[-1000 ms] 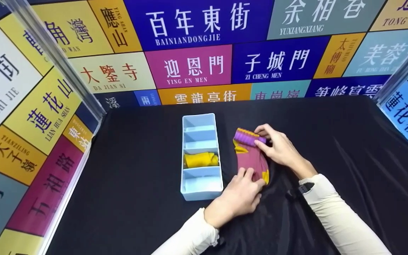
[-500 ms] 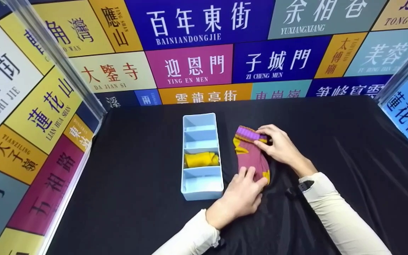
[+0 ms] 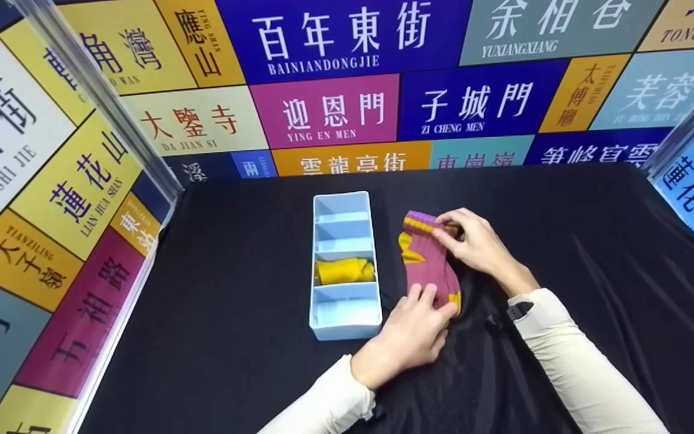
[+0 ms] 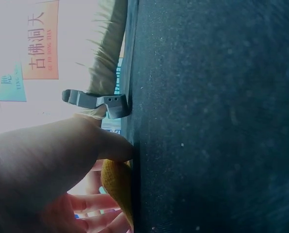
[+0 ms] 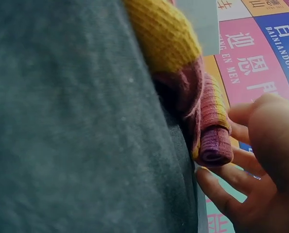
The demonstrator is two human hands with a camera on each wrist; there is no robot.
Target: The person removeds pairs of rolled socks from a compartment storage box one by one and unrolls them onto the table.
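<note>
A pink sock point(image 3: 428, 259) with yellow heel and toe lies on the black cloth; whether it is one or two layered, I cannot tell. Its ribbed purple and yellow cuff is rolled, with the spiral end showing in the right wrist view. My right hand point(image 3: 479, 244) pinches that cuff between thumb and fingers. At the toe end, my left hand point(image 3: 410, 331) holds the sock down, bent fingers on top and thumb beside the yellow toe point(image 4: 116, 182). Left of the sock stands a light blue divided box point(image 3: 345, 328). One compartment contains a rolled yellow sock point(image 3: 345, 270).
Black cloth point(image 3: 232, 289) covers the table around the box and sock, wrinkled near the right forearm. Panels printed with place names point(image 3: 329, 114) stand at the back and sides. A dark band point(image 3: 518, 311) sits on the right wrist.
My right hand has turned the cuff over toward the toe, so less purple shows and the rolled edge sits lower. My left hand has stayed on the toe end.
</note>
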